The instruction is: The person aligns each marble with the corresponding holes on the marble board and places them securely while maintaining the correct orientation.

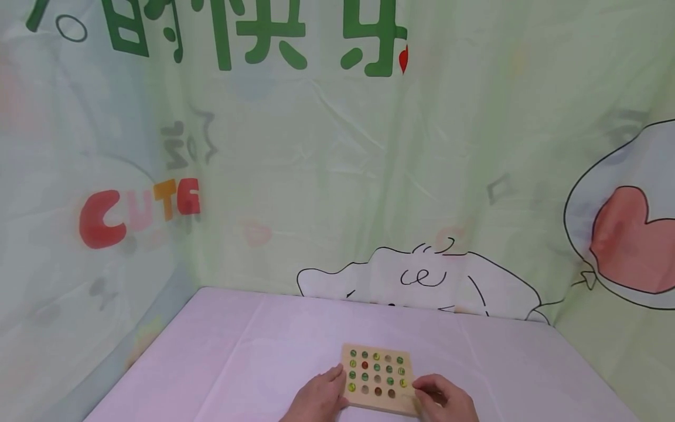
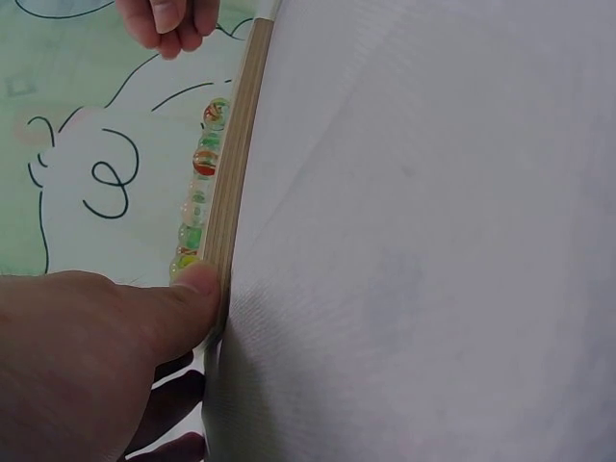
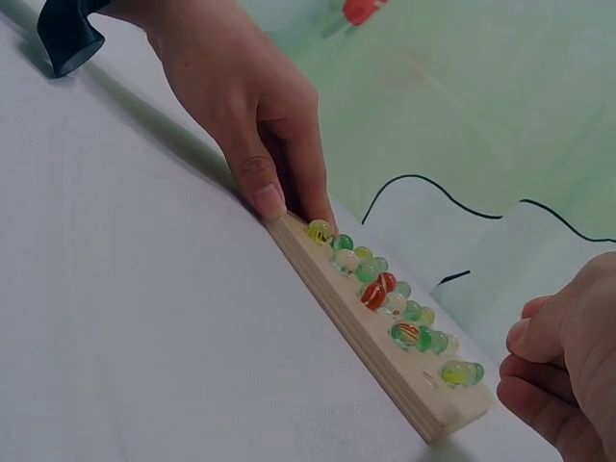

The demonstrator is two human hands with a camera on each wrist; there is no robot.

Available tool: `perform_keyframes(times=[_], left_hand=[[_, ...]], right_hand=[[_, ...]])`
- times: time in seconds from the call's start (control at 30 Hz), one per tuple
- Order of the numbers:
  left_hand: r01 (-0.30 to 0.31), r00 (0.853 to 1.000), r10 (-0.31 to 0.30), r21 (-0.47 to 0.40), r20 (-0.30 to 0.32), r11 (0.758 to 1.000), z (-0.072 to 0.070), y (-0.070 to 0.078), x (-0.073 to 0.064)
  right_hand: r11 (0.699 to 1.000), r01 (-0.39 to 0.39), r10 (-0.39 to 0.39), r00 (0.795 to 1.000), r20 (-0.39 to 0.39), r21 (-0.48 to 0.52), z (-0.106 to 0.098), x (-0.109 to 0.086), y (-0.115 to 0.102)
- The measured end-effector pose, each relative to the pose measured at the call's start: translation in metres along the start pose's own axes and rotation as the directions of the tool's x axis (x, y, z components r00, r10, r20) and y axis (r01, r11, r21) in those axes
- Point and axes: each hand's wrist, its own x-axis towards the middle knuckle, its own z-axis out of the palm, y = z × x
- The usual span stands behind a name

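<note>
A square wooden board [image 1: 371,403] lies flat on the table, its holes filled with glass marbles [image 1: 377,367] in green, yellow, red and pale tones. One hole [image 3: 430,378] at the near right corner holds no marble. My left hand [image 1: 319,395] grips the board's left side. In the left wrist view, its thumb [image 2: 197,279] lies against the wooden edge near the marbles. Beside the right edge is my right hand [image 1: 445,398], fingers bent and fingertips close together. No marble shows between them, and I cannot tell whether they hide one.
The table [image 1: 253,346] has a pale pinkish cover. Behind it hangs a pale green curtain [image 1: 295,176] printed with a cartoon animal and lettering. Another curtain side [image 1: 42,281] stands at the left. A dark band [image 3: 72,38] is around the left wrist.
</note>
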Motion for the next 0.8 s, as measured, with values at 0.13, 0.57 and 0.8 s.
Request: perform_keyframes(times=[0.13,0.57,0.8], left_hand=[[-0.013,1.000,0.013,0.002,-0.005,1.000,0.000,-0.001,0.000],[0.002,1.000,-0.001,-0.052,0.027,0.999,-0.003,-0.003,-0.002],[-0.003,1.000,0.004,-0.055,0.019,0.999,-0.004,-0.004,-0.003]], right_hand=[[1.000,-0.012,0.012,1.000,0.001,-0.007,-0.007,0.000,0.007],[0.994,-0.096,0.098,0.994,0.046,-0.055,-0.018,0.009,0.043],[0.985,-0.137,0.148,0.983,0.108,-0.102,-0.021,0.012,0.055]])
